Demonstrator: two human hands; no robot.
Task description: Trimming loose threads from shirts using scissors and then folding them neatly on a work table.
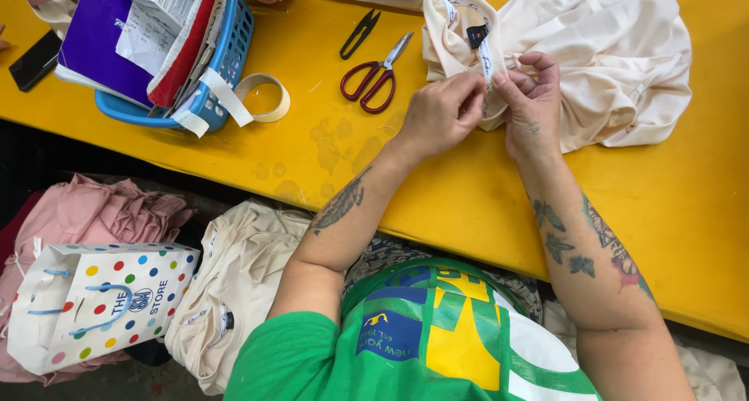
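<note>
Head view, looking down on a yellow surface (468,206). The left hand (438,114) and the right hand (532,104) meet at the neck edge of a cream garment (616,58), which lies bunched on the far right part of the surface. Each grip is closed in a pinch: the fingertips of both hands press together on a narrow white label strip (485,58) and the fabric fold beside it, just below a small dark tag (476,34). To the left of the hands, well clear of them, lie red-handled scissors (376,75) and, just beyond these, small black thread snips (359,33). Farther left, a roll of pale tape (265,97) rests against a blue plastic basket (222,65) filled with papers and a purple folder (97,34). Below the near edge of the surface are a pile of pink cloth (101,210), a polka-dot paper bag (101,299), and a stack of folded cream garments (234,284).
</note>
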